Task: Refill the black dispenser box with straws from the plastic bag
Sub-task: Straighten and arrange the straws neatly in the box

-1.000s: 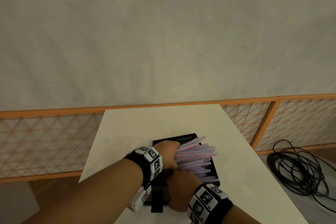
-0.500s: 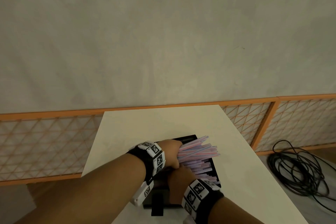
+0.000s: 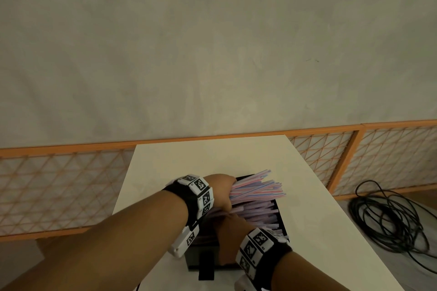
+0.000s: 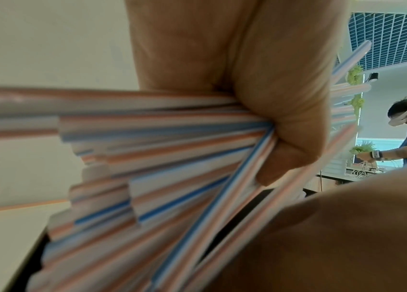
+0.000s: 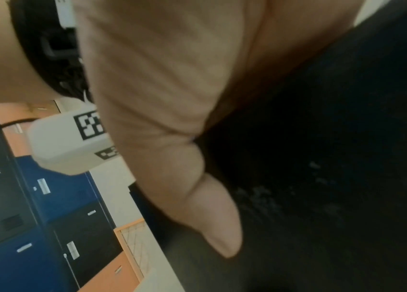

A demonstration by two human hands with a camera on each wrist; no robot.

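I can read no words or numbers; only black-and-white square code tags on my wristbands (image 3: 203,192), at six o'clock in the head view.

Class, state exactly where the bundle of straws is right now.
In the head view, the straws sit low and centre, gripped by the left hand above the black dispenser box on the table.

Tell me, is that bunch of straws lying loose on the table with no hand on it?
No: the left hand grips the straws in a fanned bunch over the black dispenser box.
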